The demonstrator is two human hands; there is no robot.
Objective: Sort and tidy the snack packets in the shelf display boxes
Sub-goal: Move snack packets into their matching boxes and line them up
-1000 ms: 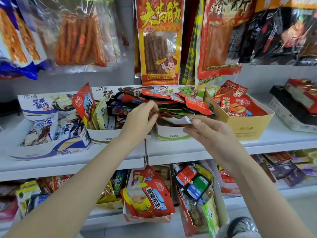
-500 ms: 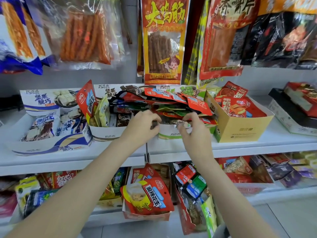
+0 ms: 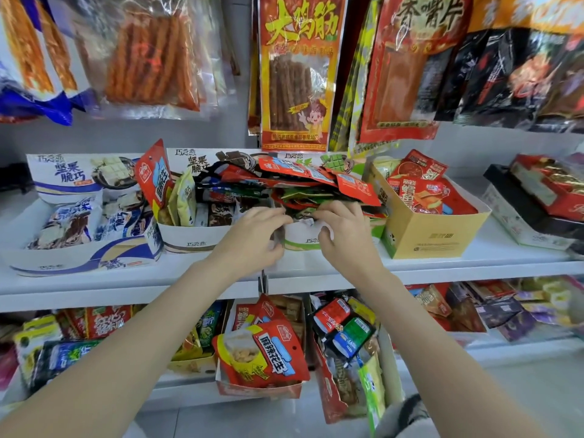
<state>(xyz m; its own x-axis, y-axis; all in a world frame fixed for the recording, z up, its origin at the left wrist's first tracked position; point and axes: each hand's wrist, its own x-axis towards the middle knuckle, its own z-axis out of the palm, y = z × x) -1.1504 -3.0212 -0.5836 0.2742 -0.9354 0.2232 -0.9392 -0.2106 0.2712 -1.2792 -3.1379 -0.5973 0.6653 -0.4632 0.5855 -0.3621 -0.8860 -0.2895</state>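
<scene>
A messy pile of red and green snack packets (image 3: 316, 181) lies flat across the green-trimmed white display box (image 3: 305, 240) on the middle shelf. My left hand (image 3: 252, 235) and my right hand (image 3: 344, 229) are both at the front of this box, under the pile, with fingers curled onto small dark and silvery packets (image 3: 300, 214) at its front edge. Left of it stands a brown-trimmed box (image 3: 189, 240) with dark packets, and a red packet (image 3: 155, 178) stands upright at its left corner.
A blue-and-white box (image 3: 72, 263) sits far left, a yellow cardboard box (image 3: 433, 232) of red packets on the right, and dark trays (image 3: 537, 213) far right. Large snack bags (image 3: 297, 74) hang above. The lower shelf (image 3: 505, 349) holds several crowded boxes of packets.
My right hand moved left and up to the front of the green-trimmed box, meeting my left hand there. Both hands now close on packets under the pile.
</scene>
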